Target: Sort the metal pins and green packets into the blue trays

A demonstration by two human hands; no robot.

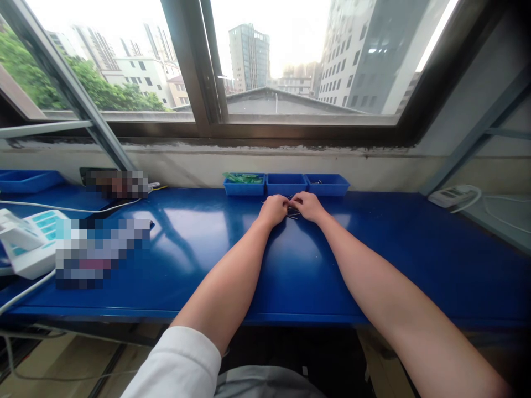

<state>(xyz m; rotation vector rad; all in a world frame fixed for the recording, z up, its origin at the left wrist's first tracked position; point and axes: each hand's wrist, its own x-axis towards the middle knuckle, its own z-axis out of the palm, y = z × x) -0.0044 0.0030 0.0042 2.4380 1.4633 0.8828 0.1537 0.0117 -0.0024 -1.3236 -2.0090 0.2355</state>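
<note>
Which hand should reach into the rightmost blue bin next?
Right, probably: the right hand sits close to the rightmost bin; the left hand is farther off, nearer the middle bin.

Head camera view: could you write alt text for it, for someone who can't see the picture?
A person's left hand and right hand come together over thin, dark pieces on a blue table, just in front of three blue bins, the leftmost holding green items. Behind, a window looks out on buildings and trees.
</note>
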